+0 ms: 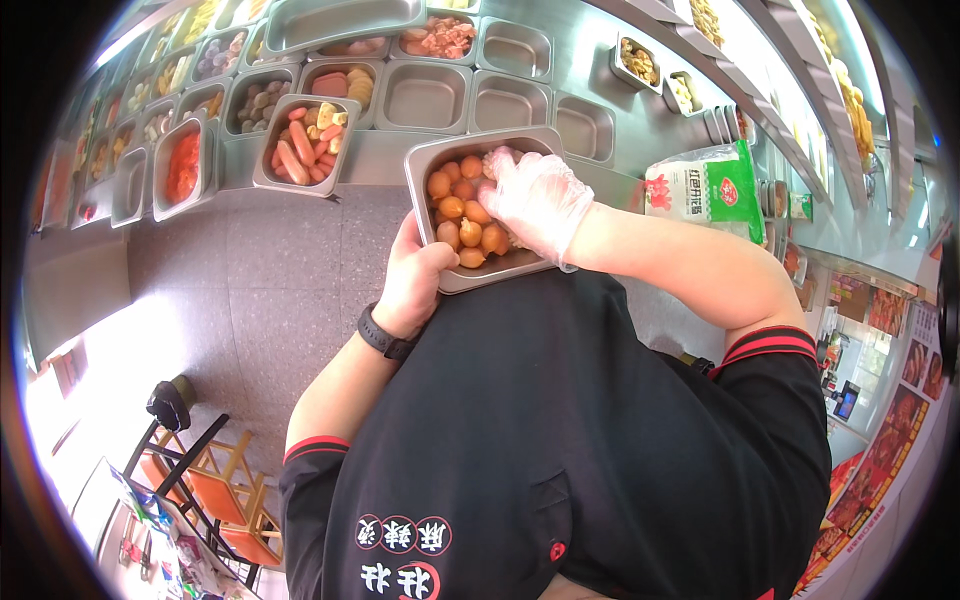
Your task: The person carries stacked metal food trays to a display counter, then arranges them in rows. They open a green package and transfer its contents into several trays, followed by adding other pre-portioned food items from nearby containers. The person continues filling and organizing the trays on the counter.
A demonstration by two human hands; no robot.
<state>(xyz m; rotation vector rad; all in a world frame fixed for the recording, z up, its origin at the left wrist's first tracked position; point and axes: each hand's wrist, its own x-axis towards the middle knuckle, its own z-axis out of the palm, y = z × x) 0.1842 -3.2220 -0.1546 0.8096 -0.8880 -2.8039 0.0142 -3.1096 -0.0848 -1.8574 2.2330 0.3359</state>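
Observation:
A deep stainless-steel food pan (480, 283) is tilted in front of my black shirt. My bare left hand (415, 276) grips its left edge, thumb over the rim. Shiny orange-brown food balls (470, 231) lie in the pan's left part, some with pinched tips. My right hand (534, 196), in a clear plastic glove, reaches into the right part. Its fingers touch pale, bumpy food that it mostly covers; whether they have closed on a piece is hidden. Just left, a smaller pan (262, 178) of sausages (301, 150) and pale yellow pieces sits at the counter's front edge.
Beyond lie set-in steel pans, including a bare one (424, 97), one with pink meat (442, 37) and one with grey balls (264, 101). A pan of red food (184, 166) stands left. A green-and-white food bag (705, 191) lies right. Orange chairs (217, 495) stand behind on the left.

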